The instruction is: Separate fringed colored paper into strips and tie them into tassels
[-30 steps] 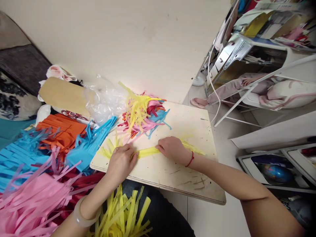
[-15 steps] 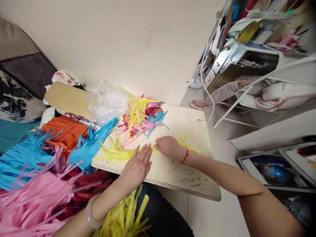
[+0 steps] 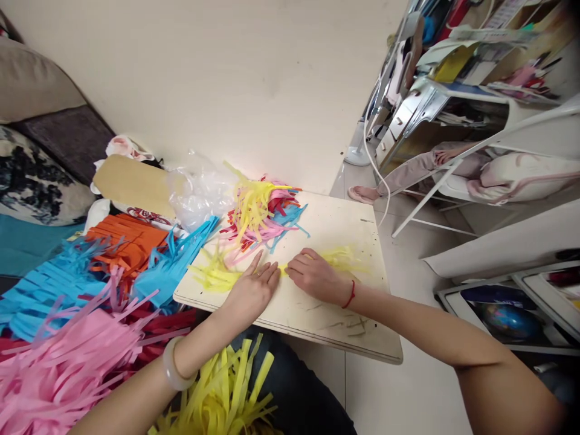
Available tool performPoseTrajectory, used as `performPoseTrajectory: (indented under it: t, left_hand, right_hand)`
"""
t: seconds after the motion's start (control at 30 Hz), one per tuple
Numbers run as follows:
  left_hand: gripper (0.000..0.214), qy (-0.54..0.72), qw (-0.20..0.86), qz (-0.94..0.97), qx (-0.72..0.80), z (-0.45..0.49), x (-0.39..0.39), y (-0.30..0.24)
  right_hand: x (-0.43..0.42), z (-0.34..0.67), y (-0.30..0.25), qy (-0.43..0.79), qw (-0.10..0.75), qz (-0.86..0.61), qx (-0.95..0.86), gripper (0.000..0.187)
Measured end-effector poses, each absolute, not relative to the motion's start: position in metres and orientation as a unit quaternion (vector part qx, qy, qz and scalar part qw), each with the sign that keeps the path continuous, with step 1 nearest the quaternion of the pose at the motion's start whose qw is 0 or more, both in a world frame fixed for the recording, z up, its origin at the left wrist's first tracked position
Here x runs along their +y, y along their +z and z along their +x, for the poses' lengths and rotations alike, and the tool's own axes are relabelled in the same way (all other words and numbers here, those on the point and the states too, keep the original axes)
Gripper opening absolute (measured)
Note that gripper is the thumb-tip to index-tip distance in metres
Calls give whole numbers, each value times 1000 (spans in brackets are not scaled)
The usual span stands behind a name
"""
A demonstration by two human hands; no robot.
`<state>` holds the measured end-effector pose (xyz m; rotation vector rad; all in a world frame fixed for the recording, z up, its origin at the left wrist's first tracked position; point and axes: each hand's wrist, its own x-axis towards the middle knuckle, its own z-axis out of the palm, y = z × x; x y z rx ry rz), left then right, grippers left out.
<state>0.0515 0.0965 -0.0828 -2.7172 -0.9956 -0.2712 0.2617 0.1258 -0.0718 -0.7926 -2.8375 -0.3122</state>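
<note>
A yellow tissue strip (image 3: 222,278) with fringed ends lies across the table (image 3: 339,220), running from near its left edge toward its right edge, its middle under a person's two hands. The left hand (image 3: 254,291) rests palm down on the strip, its grip loose, the fingers stretched out rather than closed. Just beside it, the right hand (image 3: 312,277), a red cord (image 3: 351,294) at the wrist, curls its fingers over the strip; with the fingertips largely hidden, how tight that grip is cannot be told. The strip's right end (image 3: 342,258) shows blurred beyond the knuckles.

Behind the hands, a heap of yellow, pink, red and blue streamers (image 3: 254,208) sits by the table's far left corner, next to a clear plastic bag (image 3: 199,190). Off the left edge lie blue fringe (image 3: 174,266), orange fringe (image 3: 129,241) and, nearer the camera, pink fringe (image 3: 77,356). More yellow fringe (image 3: 222,386) spills below the near edge, beside a dark-clad leg (image 3: 294,386). Well beyond the table's right edge, another person's leg (image 3: 405,175) shows behind a white metal frame (image 3: 446,175).
</note>
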Motion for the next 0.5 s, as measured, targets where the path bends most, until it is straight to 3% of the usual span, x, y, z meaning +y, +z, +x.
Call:
performPoseTrajectory:
  t: [0.2, 0.37, 0.5]
  left_hand:
    - [27, -148, 171, -910, -349, 60, 103, -89]
    - [23, -194, 141, -894, -378, 49, 93, -93]
    - [16, -253, 89, -867, -420, 30, 88, -90]
  right_hand:
    - [132, 250, -71, -42, 115, -307, -944, 22]
    - [126, 250, -79, -85, 121, -277, -949, 31]
    - [127, 269, -83, -6, 176, -306, -936, 25]
